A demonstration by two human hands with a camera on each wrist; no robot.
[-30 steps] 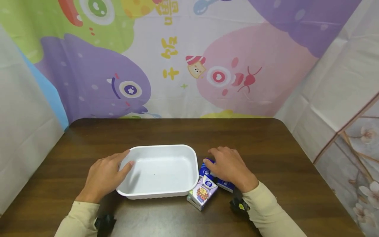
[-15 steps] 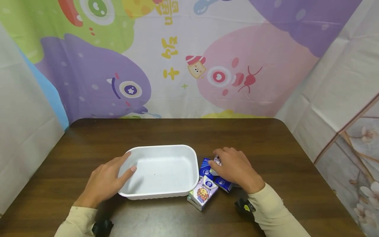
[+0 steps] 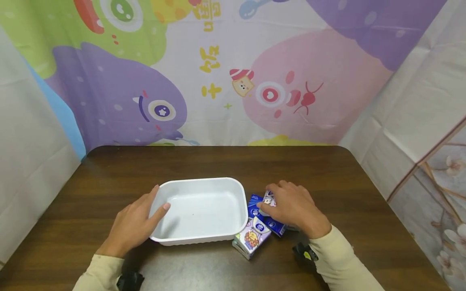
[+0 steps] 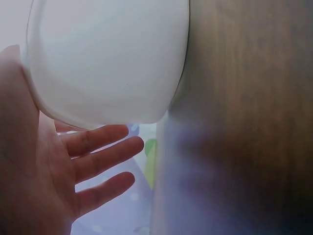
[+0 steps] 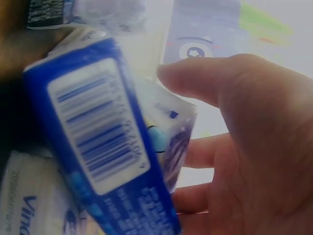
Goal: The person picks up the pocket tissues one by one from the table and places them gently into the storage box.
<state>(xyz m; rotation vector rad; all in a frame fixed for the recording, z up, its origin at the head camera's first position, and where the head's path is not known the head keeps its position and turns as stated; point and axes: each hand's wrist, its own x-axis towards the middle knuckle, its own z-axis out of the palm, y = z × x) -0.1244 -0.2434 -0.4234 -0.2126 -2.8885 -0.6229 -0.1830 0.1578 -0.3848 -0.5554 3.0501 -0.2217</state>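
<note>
My left hand (image 3: 132, 224) straddles the left end of a white rectangular tray (image 3: 198, 238), its thumb over the inside and its fingers outside. In the left wrist view these fingers (image 4: 105, 159) are straight and spread beside the tray wall. My right hand (image 3: 296, 206) holds a small purple-and-white tissue pack (image 3: 269, 201) between thumb and fingers, low over the other packs. Beneath it lie blue tissue packs (image 3: 275, 226), one with a barcode (image 5: 100, 129) facing the right wrist camera. Another purple-and-white tissue pack (image 3: 252, 237) lies against the tray's lower right corner.
The dark wooden table (image 3: 218, 161) ends at a cartoon-printed curtain (image 3: 207, 129). White hanging cloth (image 3: 32, 161) flanks the left side, and a flower-printed cloth (image 3: 449, 202) hangs at the right. Part of one more pack shows from under my right hand.
My right hand has shifted slightly right, bringing the purple-and-white tissue pack between its fingers into view. My left hand has stayed at the tray's end.
</note>
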